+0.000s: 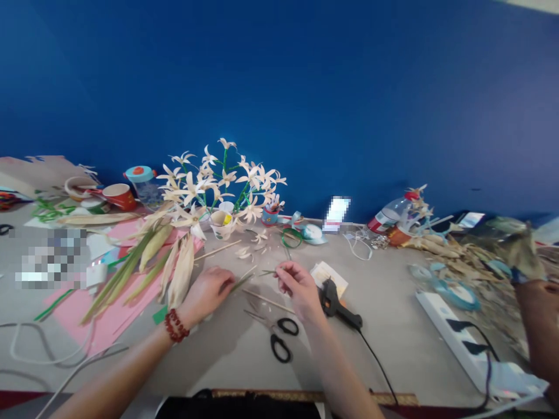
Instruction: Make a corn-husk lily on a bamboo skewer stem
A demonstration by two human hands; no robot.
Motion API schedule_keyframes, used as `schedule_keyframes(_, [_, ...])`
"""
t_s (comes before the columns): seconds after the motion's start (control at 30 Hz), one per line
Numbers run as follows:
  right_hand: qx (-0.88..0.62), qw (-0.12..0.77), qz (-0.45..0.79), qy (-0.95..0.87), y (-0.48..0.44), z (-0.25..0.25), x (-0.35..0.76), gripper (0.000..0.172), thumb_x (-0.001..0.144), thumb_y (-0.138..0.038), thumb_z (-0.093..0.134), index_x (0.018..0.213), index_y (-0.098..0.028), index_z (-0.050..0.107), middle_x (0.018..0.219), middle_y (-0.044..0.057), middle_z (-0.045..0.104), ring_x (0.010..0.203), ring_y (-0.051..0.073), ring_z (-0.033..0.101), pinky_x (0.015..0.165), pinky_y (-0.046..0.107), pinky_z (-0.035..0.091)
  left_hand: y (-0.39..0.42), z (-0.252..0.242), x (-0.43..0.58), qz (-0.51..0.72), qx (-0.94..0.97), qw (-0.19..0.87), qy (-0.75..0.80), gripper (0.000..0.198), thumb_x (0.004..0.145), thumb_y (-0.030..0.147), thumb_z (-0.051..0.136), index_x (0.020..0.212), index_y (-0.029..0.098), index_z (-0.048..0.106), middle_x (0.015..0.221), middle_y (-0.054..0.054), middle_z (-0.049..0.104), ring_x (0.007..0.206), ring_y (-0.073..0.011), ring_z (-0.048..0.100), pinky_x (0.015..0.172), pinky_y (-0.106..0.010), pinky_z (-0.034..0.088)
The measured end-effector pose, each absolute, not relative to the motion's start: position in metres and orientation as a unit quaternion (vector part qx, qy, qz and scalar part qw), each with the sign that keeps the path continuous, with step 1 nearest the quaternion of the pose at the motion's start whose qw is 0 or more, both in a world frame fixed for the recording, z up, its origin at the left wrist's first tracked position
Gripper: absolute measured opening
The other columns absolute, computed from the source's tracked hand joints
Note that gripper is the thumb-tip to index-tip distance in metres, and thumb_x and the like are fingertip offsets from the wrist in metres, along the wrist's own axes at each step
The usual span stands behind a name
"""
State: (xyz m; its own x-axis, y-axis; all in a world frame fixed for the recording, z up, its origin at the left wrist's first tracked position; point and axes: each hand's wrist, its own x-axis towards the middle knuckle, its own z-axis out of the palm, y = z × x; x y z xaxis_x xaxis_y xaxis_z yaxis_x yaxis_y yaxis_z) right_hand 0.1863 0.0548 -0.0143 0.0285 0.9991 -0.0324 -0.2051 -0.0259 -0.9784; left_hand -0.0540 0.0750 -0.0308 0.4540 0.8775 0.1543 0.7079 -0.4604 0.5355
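Observation:
My left hand (208,293) rests on the grey table (384,326), fingers curled around one end of a thin green-wrapped stick (247,279). A red bead bracelet (175,326) circles that wrist. My right hand (297,286) is closed in a pinch on the stick's other end, just right of the left hand. Black-handled scissors (279,337) lie between my forearms. A black glue gun (336,302) lies right beside my right hand, its cord running toward me. Bare wooden sticks (266,299) lie under my hands.
Cream paper flowers (218,180) on green stems stand at the back centre by cups (119,195). Dried husks (174,267) lie on pink paper (109,317) at left. A white power strip (454,331), teal ribbon (449,291), a bottle (391,214) and another person's arm (537,326) are at right.

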Motion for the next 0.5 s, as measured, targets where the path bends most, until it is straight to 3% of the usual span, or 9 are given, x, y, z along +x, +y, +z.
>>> schedule_keyframes(0.2, [-0.437,0.497,0.619,-0.423,0.033,0.003,0.191,0.024,0.071,-0.037,0.08,0.08,-0.018,0.068,0.068,0.001,0.067,0.052,0.01,0.048,0.048,0.021,0.038,0.059,0.016,-0.043,0.337,0.761,0.359,0.422,0.025,0.096,0.032,0.047,0.093,0.019,0.067,0.096,-0.007,0.068,0.092,-0.02,0.061,0.083,-0.03,0.047])
schedule_keyframes(0.37, [-0.43,0.466,0.61,-0.476,0.023,0.012,0.185,0.021,0.073,-0.036,0.079,0.081,-0.019,0.07,0.063,-0.002,0.061,0.053,0.009,0.048,0.05,0.02,0.037,0.047,0.034,-0.018,0.297,0.711,0.52,0.37,0.023,0.09,0.037,0.057,0.088,0.017,0.07,0.083,-0.003,0.069,0.08,-0.0173,0.061,0.073,-0.026,0.047])
schedule_keyframes(0.5, [-0.426,0.472,0.589,-0.498,0.019,0.015,0.186,0.018,0.075,-0.035,0.078,0.08,-0.019,0.071,0.065,-0.003,0.058,0.054,0.009,0.046,0.05,0.021,0.035,0.038,0.03,-0.007,0.323,0.688,0.524,0.384,0.016,0.085,0.032,0.064,0.08,0.017,0.065,0.077,-0.001,0.066,0.076,-0.016,0.059,0.073,-0.025,0.045])
